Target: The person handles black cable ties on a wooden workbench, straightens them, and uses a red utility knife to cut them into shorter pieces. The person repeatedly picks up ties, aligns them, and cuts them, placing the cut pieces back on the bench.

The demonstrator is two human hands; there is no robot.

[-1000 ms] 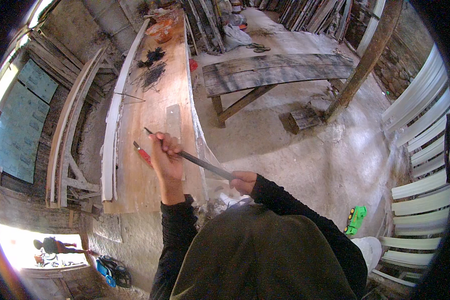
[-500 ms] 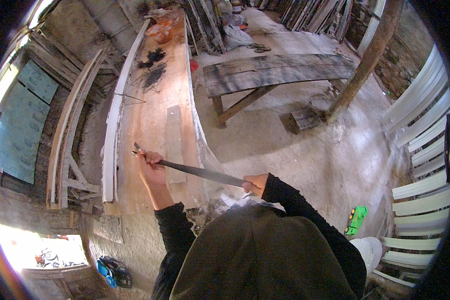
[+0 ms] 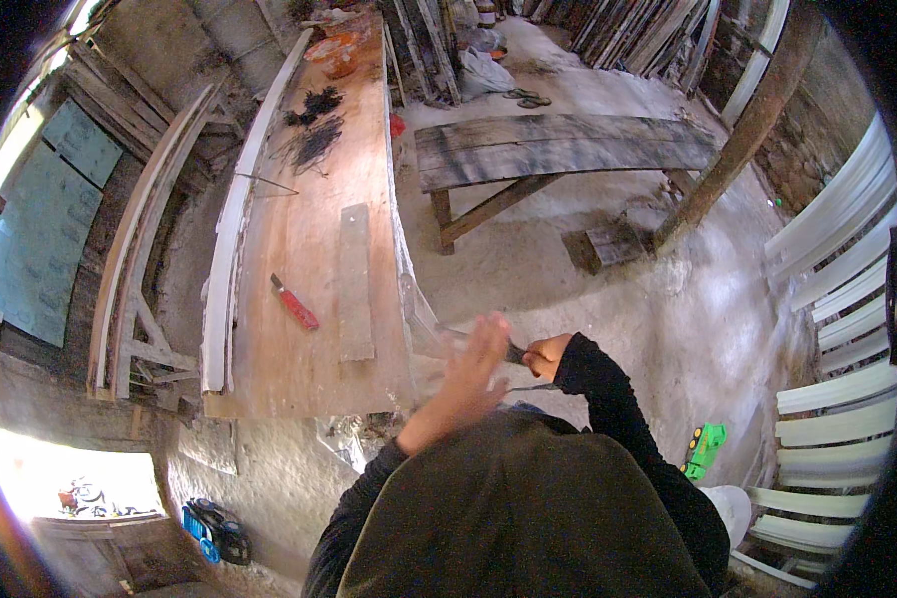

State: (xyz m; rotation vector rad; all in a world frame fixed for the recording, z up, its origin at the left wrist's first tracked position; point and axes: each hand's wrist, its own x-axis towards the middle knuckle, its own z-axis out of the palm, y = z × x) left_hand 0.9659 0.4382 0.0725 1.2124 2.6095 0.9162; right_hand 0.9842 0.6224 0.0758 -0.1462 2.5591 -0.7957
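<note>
My right hand (image 3: 546,357) is closed on a dark flat strip (image 3: 515,353), just off the right edge of the workbench (image 3: 314,384). Beside it, my left hand (image 3: 471,367) is raised across the strip with its fingers stretched out, blurred by motion. It covers part of the strip, and I cannot tell whether it touches it. On the plywood bench top lies a red-handled knife (image 3: 296,306) with a short metal blade. To its right rests a flat grey board (image 3: 355,284).
Black wire (image 3: 317,145) and an orange bag (image 3: 337,55) lie farther up the bench. A low wooden bench (image 3: 568,149) stands right of it, near a slanted post (image 3: 738,140). A green toy truck (image 3: 705,450) and a blue toy vehicle (image 3: 212,530) are on the floor.
The red-handled knife now lies on the bench where my left hand was. My left hand has let go of the strip's far end and come right, close to my right hand.
</note>
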